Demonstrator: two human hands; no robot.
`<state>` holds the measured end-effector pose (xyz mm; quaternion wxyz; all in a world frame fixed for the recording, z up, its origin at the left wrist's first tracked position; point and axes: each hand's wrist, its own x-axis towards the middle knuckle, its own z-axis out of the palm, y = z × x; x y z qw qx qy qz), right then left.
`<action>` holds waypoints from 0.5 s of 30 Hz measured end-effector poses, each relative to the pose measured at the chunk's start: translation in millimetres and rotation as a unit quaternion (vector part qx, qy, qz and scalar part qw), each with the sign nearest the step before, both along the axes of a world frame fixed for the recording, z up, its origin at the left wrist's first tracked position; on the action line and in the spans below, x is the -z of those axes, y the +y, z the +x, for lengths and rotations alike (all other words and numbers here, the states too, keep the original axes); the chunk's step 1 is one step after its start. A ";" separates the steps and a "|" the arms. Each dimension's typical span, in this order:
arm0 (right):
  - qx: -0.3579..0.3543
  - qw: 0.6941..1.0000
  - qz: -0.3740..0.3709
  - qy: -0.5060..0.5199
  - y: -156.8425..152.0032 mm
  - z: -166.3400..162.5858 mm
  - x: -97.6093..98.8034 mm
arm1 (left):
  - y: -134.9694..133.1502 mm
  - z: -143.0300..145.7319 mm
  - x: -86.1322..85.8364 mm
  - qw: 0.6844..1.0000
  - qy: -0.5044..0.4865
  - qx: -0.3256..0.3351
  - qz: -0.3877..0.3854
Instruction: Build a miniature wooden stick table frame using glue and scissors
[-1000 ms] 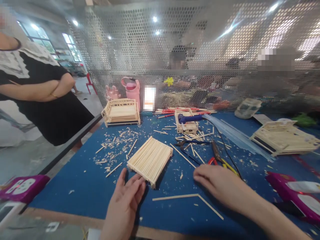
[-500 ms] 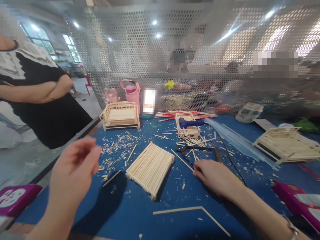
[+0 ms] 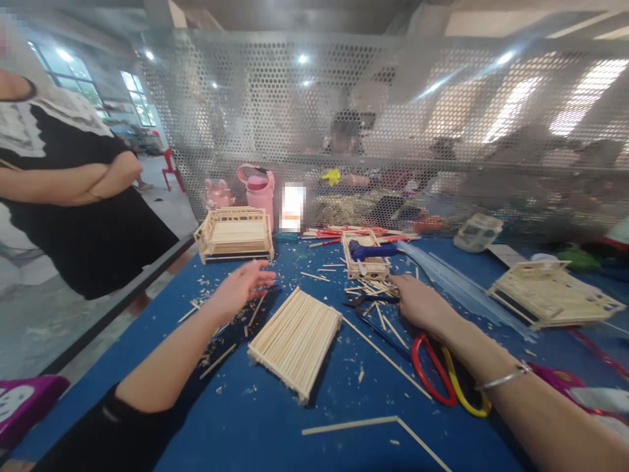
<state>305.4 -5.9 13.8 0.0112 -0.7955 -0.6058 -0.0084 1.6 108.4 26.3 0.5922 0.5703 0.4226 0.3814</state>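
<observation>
Daylight glows white in the far-left windows, while small ceiling lamps glare and one at far right streaks. The perforated screen looks hazy, what lies behind it blurred. Soft shadow edges the slatted wooden panel; wide-angle distortion stretches the near corners.

left hand hangs near a slatted panel, right hand beside pliers.

The slatted panel looks to me of bare, matt wood, with a ridged surface. The table has an even, matt top. I see a screen of perforated metal, slightly shiny. The pink bottle seems of smooth plastic, the bracelet of polished metal.
</observation>
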 end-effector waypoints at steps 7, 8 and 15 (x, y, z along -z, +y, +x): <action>-0.044 0.999 -0.020 0.008 21.6 18.0 15.9 | 17.8 -46.8 -12.6 0.956 0.256 -0.023 0.142; -0.059 0.998 -0.026 0.014 20.9 16.9 16.0 | 17.5 -49.7 -10.3 0.947 0.286 0.002 0.143; -0.159 0.981 -0.034 0.103 5.6 -2.3 8.6 | 10.9 -48.8 -8.6 0.881 0.423 0.084 0.198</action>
